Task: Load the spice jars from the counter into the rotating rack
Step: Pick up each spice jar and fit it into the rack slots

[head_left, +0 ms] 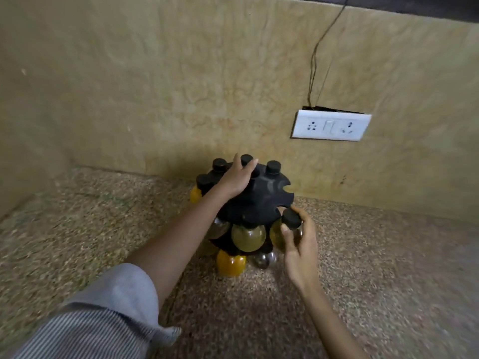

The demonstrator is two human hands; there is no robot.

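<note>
Beside the rotating rack [261, 200], the grip of the right hand [300, 252] clamps a spice jar [291, 220], the left hand [237, 178] rests open on top; next, probably, hook its neck into the rack's edge

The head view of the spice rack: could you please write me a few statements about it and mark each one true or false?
1. The left hand rests on top of the black rotating rack. True.
2. The right hand holds nothing. False: it grips a black-capped spice jar at the rack's near right edge.
3. A white socket panel is on the wall, up and to the right of the rack. True.
4. The jar caps standing above the rack's top disc are white. False: they are black.
</note>
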